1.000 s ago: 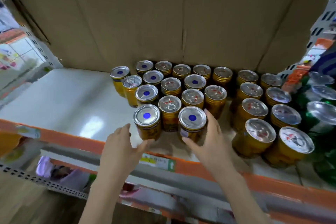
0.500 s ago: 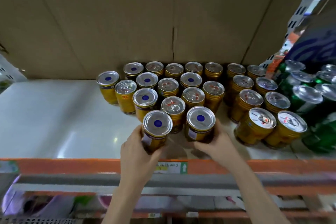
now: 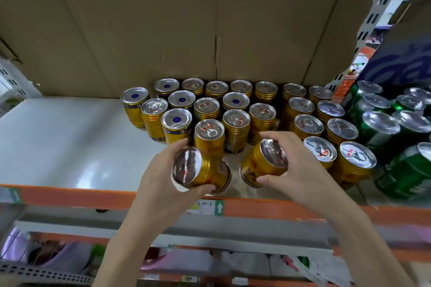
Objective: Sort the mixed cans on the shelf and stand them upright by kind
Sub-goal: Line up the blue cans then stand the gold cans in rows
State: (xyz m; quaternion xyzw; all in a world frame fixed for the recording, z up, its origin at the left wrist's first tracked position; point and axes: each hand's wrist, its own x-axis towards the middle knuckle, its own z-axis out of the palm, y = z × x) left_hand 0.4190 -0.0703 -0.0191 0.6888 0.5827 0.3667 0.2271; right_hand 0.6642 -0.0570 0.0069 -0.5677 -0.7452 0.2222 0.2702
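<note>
Each of my hands holds a gold can lifted off the white shelf [image 3: 58,147] near its front edge. My left hand [image 3: 161,177] grips a gold can [image 3: 200,171] tipped on its side, one silver end facing me. My right hand [image 3: 296,163] grips another gold can [image 3: 263,163], tilted with its pull-tab end up and to the right. Behind them stand several upright gold cans [image 3: 210,135]; some ends show a blue dot [image 3: 176,119], others a pull tab. A second gold group [image 3: 307,126] stands to the right, then green cans [image 3: 377,128].
A cardboard sheet [image 3: 163,30] backs the shelf. An orange rail [image 3: 70,196] with a price label [image 3: 207,207] runs along the front edge. The left half of the shelf is bare white surface. A lower shelf [image 3: 140,261] holds blurred packages. A dark blue box [image 3: 396,65] stands at the far right.
Both hands have lifted the two front blue-dot cans off the shelf and turned them over; the blue-dot ends no longer face up and the cans now lie tilted in my grip.
</note>
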